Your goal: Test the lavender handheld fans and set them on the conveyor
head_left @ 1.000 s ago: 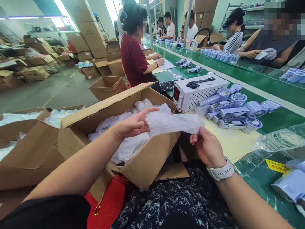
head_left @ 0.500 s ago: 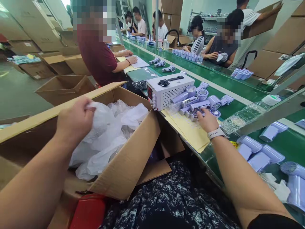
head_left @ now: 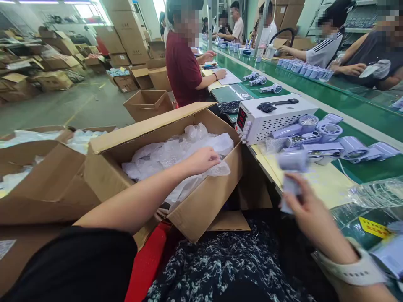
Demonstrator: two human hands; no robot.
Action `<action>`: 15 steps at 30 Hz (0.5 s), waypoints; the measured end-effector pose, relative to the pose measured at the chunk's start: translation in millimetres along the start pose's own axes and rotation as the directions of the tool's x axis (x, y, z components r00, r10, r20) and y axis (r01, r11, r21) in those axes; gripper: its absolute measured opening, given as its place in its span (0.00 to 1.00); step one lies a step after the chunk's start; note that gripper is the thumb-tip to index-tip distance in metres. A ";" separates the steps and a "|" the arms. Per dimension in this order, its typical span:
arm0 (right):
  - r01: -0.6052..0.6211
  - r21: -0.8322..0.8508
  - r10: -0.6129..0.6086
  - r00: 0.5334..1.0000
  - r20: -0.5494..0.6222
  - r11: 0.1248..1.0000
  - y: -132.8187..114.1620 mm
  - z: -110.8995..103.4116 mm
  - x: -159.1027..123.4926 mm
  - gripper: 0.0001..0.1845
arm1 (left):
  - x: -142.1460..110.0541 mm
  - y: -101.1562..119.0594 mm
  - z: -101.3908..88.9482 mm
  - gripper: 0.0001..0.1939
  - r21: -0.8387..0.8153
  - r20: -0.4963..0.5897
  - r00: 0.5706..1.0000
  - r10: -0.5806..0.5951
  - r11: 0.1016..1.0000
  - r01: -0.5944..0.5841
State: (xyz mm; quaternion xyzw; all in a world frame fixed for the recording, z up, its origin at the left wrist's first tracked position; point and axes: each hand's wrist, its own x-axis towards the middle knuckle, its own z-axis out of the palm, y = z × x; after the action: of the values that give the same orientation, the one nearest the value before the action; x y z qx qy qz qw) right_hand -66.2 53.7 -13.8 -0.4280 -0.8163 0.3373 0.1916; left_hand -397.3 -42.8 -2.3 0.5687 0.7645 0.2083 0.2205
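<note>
My left hand [head_left: 203, 161] is closed over the near side of an open cardboard box [head_left: 214, 197], its fingertips pinched on a white plastic bag [head_left: 220, 168]. More crumpled translucent bags [head_left: 170, 152] fill the box. To the right, my right hand [head_left: 307, 205] grips a lavender handheld fan [head_left: 292, 161] by its handle; both are smeared by motion. Just beyond it, several more lavender fans [head_left: 324, 149] lie piled on yellow paper [head_left: 330, 180] and the green bench.
A white power supply box [head_left: 277, 115] with a red display stands beside the pile. A clear plastic bottle [head_left: 378, 195] lies at the right. Co-workers sit along the green conveyor [head_left: 315, 94], and a person in a dark red shirt [head_left: 182, 67] stands ahead. Open cartons [head_left: 40, 180] are at left.
My right hand has picked a fan from the pile and brought it nearer me. My left hand has moved right across the box, lowering the bag. The view has turned left.
</note>
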 end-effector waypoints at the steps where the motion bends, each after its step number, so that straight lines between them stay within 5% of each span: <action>1: 0.131 0.084 -0.139 0.986 0.095 0.988 -10.4 17.5 -6.9 0.33 | 2.6 -1.0 2.0 0.11 -0.035 0.005 1.000 -0.006 0.999 0.006; 3: 0.259 0.218 -0.303 0.932 0.201 0.941 -29.8 50.8 -11.8 0.38 | 7.0 -4.2 7.8 0.14 -0.118 0.033 0.999 -0.029 0.993 0.032; 7: 0.287 0.249 -0.334 0.926 0.176 0.925 -48.1 98.2 7.9 0.39 | 9.1 -14.1 20.7 0.13 -0.318 0.126 0.987 -0.102 0.938 0.138; 11: 0.279 0.159 -0.312 0.916 0.253 0.947 -41.7 124.5 27.7 0.33 | 8.7 -25.7 24.9 0.12 -0.454 0.136 0.974 -0.183 0.862 0.225; 15: 0.256 0.077 -0.267 0.923 0.277 0.964 -35.8 137.3 24.9 0.34 | 4.2 -21.4 18.4 0.16 -0.463 0.028 0.979 -0.201 0.865 0.191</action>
State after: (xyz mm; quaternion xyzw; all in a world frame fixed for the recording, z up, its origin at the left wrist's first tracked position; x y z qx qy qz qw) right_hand -183.1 6.7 -83.6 -0.2585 -0.8783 0.3827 0.1235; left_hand -404.4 -43.3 -30.0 0.4167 0.7487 0.3673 0.3619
